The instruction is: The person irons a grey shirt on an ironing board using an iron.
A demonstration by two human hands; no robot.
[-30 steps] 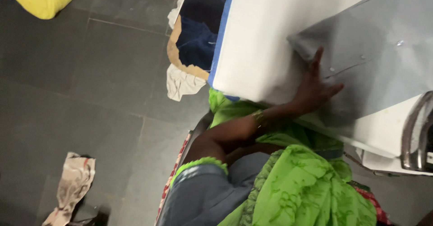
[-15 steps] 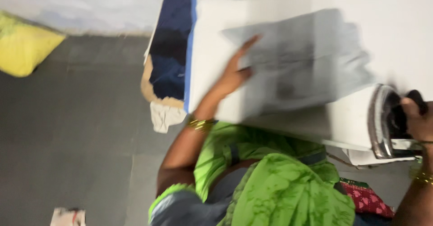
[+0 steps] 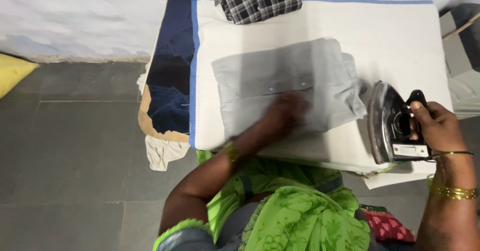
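My right hand (image 3: 437,126) grips the iron (image 3: 395,126), which stands on its heel at the near right of the white table (image 3: 400,36). My left hand (image 3: 286,115), blurred, fingers apparently flat, presses the folded grey shirt (image 3: 280,81) at centre. Judged: folded, not yet pressed. Since earlier, the left hand has shifted right. A checked cloth (image 3: 256,0) lies far.
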